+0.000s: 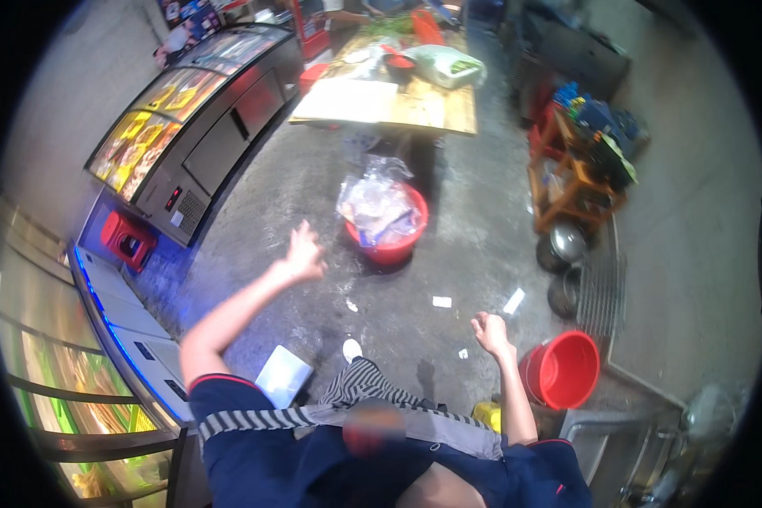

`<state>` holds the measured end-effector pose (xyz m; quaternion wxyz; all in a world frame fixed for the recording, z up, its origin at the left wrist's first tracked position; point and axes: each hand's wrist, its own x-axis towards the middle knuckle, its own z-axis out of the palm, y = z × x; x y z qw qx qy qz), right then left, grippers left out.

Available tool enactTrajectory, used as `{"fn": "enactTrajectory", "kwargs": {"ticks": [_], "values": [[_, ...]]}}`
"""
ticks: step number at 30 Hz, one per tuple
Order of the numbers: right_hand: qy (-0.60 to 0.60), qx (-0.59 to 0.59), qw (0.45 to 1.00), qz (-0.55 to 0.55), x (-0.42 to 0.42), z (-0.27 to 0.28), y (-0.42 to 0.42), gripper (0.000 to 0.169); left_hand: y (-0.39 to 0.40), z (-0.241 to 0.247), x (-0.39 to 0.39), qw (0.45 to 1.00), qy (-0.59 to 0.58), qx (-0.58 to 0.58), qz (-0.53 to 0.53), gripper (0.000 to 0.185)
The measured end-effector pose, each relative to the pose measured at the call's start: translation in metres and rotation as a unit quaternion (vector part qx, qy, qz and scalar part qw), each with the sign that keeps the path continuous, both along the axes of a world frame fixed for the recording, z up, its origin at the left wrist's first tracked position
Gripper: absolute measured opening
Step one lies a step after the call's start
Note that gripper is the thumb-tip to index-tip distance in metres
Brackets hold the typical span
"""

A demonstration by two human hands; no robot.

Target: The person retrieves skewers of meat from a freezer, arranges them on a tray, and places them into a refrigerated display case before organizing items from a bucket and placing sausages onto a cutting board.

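My left hand [304,254] is held out over the concrete floor with its fingers apart and nothing in it. Just beyond it, to the right, stands a red plastic tub [390,252] heaped with clear plastic bags [381,203]. My right hand [489,331] is lower and to the right, its fingers curled; whether it holds something small cannot be made out. Past its wrist is a red bucket [568,371]. Scraps of white paper [442,302] lie on the floor between the tub and my right hand. A striped apron [362,381] hangs at my front.
A wooden table [432,117] ahead bears a bag of greens [447,65]; people stand at its far end. A glass-topped display cooler [209,127] and red stool [129,241] are left. Right are a wooden rack [565,168], metal pots [567,242] and a steel sink [600,438].
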<state>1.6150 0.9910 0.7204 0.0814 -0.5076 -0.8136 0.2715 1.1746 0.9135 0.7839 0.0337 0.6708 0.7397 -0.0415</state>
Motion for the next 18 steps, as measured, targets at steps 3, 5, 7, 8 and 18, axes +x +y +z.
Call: {"fn": "enactTrajectory", "kwargs": {"ticks": [3, 5, 7, 8, 18], "values": [[-0.026, 0.032, 0.996, 0.079, -0.096, -0.03, 0.028, 0.021, 0.024, 0.09, -0.138, 0.992, 0.076, 0.098, 0.001, 0.029], [-0.046, 0.028, 0.994, 0.091, -0.135, -0.051, 0.045, 0.021, 0.086, 0.177, -0.181, 0.97, 0.144, 0.194, 0.002, 0.039], [-0.112, -0.045, 0.981, 0.152, -0.169, -0.078, 0.063, 0.018, 0.121, 0.233, -0.226, 0.909, 0.127, 0.394, -0.048, 0.034], [-0.117, -0.062, 0.979, 0.154, -0.177, -0.093, 0.073, 0.02, 0.128, 0.253, -0.236, 0.904, 0.139, 0.403, -0.03, 0.033], [-0.123, -0.216, 0.968, -0.021, -0.272, -0.073, 0.211, 0.023, 0.281, 0.303, -0.364, 0.914, 0.117, 0.388, 0.007, 0.021]]}}
